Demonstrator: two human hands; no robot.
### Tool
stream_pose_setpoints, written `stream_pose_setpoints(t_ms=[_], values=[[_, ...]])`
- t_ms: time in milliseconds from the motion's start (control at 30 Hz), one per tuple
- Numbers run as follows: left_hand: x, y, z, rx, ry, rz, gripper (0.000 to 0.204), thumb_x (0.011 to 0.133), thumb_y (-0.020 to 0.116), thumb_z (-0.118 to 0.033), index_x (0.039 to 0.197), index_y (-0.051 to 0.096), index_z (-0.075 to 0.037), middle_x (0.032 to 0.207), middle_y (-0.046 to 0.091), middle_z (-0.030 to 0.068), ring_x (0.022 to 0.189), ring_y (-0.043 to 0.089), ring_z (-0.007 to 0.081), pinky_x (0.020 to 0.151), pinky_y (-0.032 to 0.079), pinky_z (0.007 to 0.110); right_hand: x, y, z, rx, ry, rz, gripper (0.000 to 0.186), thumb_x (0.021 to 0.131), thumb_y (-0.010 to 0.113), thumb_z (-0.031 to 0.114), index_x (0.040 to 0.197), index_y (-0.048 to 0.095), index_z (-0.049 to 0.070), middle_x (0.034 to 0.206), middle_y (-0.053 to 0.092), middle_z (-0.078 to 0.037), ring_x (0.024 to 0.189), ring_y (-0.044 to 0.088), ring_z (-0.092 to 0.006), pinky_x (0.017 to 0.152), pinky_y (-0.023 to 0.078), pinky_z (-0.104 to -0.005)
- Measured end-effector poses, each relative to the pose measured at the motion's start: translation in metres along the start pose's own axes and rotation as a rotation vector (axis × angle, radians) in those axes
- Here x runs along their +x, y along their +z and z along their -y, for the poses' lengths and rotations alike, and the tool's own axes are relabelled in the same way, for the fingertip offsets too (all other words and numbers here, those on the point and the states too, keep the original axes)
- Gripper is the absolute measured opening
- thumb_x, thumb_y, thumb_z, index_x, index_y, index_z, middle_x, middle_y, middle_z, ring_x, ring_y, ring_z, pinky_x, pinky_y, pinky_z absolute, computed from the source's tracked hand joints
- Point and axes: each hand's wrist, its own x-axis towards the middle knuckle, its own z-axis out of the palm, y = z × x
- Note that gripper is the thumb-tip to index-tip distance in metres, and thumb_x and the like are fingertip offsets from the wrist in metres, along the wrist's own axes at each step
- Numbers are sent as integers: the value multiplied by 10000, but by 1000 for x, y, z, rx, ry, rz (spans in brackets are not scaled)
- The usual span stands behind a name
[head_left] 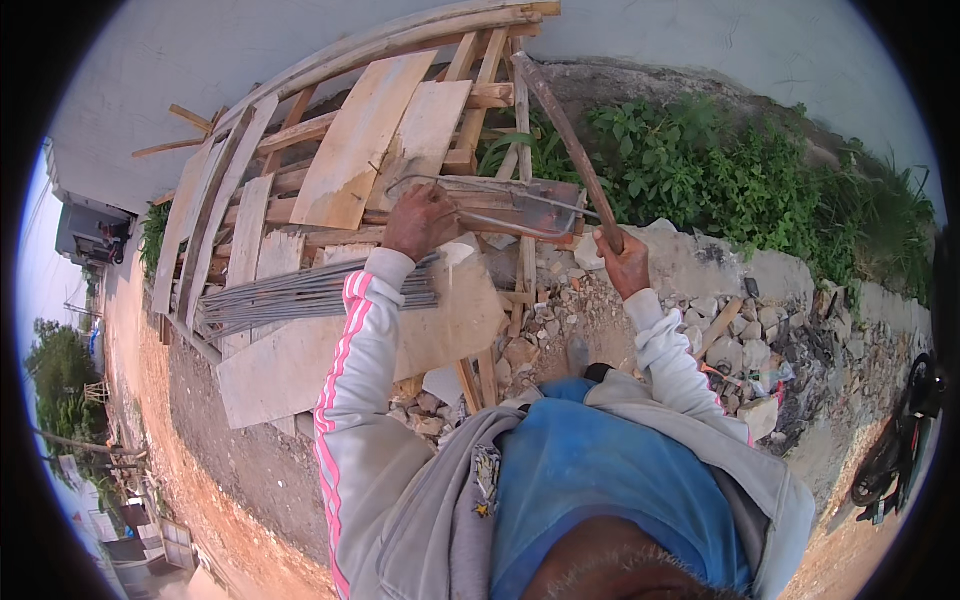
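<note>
My left hand point(420, 222) is closed around a thin steel rod point(505, 227) bent into a partly formed loop. The rod lies over a flat board point(548, 205) at the near right end of a wooden stack. My right hand point(625, 264) grips the near end of a long brown bar point(570, 135), which slants up and away to the left. One straight length of the rod reaches toward this bar, beside my right hand; whether they touch I cannot tell. Just below my left wrist, a bundle of straight grey steel rods point(310, 297) lies across the boards.
Plywood pieces point(362, 140) and timber poles point(400, 45) are piled against a pale wall point(680, 30). Green weeds point(690, 165) grow along its foot. Broken stones point(735, 350) cover the ground at right. A motorbike point(895, 440) stands at the far right edge.
</note>
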Motion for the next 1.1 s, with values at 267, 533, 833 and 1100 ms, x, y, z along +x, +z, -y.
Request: stream_pose_setpoints(t_ms=[267, 533, 833, 1100], values=[[-26, 40, 4, 61, -190, 169, 223, 816, 740, -264, 992, 756, -128, 1075, 665, 97, 1063, 607, 311, 898, 524, 430, 0, -12, -10, 15, 15, 65, 361, 938, 721, 333, 1018, 709, -19, 742, 649, -46, 688, 572, -120, 638, 469, -321], [-22, 32, 17, 150, -411, -74, 410, 819, 748, -332, 1147, 695, -93, 1143, 635, 160, 1094, 609, 367, 922, 529, 473, 31, -17, 25, 13, -26, 95, 313, 930, 739, 330, 983, 680, 28, 719, 520, 21, 682, 443, -90, 618, 390, -287], [-26, 40, 94, 326, -1102, 29, 228, 884, 653, -247, 1026, 687, -73, 1019, 726, 216, 963, 706, 412, 837, 569, 503, 8, -83, 18, -105, -37, 177, 307, 913, 747, 280, 876, 580, 25, 689, 425, 21, 667, 386, -95, 582, 334, -270], [-11, 48, 113, 266, -1022, 42, 209, 885, 586, -209, 947, 735, -75, 1024, 715, 235, 961, 702, 415, 858, 562, 505, -17, -109, 4, -134, -3, 154, 296, 922, 736, 251, 837, 561, 27, 668, 435, 29, 642, 368, -80, 553, 324, -276]])
